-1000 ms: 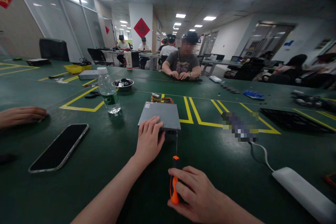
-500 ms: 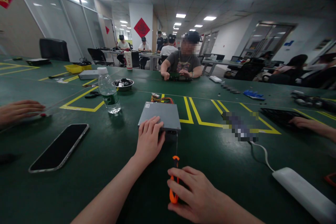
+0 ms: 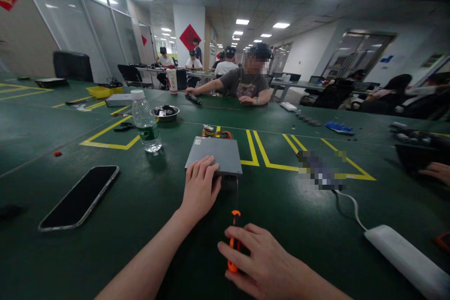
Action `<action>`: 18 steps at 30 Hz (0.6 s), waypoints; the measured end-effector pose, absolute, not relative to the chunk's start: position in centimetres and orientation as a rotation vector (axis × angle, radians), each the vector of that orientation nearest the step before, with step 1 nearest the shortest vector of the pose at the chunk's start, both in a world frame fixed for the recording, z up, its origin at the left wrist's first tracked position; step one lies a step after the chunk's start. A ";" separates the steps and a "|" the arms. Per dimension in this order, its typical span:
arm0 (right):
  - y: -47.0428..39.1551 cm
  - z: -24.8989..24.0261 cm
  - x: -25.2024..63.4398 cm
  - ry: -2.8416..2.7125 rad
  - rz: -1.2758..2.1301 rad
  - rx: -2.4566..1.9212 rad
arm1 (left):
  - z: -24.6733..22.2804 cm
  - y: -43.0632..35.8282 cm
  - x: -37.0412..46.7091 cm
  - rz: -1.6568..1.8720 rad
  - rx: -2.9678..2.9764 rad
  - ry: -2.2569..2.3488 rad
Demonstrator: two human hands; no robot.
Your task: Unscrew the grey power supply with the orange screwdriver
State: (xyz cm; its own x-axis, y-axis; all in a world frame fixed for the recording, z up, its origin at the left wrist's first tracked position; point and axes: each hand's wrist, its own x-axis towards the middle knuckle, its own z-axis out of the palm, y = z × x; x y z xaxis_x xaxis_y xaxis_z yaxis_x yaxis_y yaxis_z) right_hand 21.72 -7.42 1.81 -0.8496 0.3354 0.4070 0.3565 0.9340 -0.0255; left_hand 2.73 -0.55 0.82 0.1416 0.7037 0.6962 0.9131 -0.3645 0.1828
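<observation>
Grey metal box [image 3: 215, 155] lies flat on the green counter [image 3: 140, 215], directly under and ahead of the left hand [image 3: 199, 188]. That hand is spread flat, fingers extended over the box's near left corner, pressing down and gripping nothing. A bundle of coloured wires [image 3: 217, 133] leaves the box's far side.

The right hand [image 3: 260, 260] is curled around the orange handle of a screwdriver [image 3: 234, 239]; the thin shaft runs forward from the fist to the box's near face, just right of the left hand. The tip's contact point is too small to confirm.

Progress, as a judgement: the lid is still seated and no loose screws show beside the box, so the work at the near edge appears early, with the casing yet to be opened.

Left of the left hand: a phone [image 3: 80, 196] face up, and further off a water bottle [image 3: 145, 122]. Right of the right hand: a white power strip [image 3: 404, 258].
</observation>
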 end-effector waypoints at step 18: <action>-7.3 2.4 22.4 -2.484 -0.230 -0.354 | 0.7 -0.5 2.7 -1.038 -2.138 -1.576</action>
State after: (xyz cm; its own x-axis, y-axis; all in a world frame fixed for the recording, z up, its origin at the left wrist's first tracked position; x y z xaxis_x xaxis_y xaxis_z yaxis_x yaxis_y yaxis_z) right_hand 22.42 -7.26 2.35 -0.7769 0.1977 0.5978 0.3043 0.9491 0.0816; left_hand 2.72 -0.52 0.70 0.1422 0.7074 0.6924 0.9156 -0.3598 0.1796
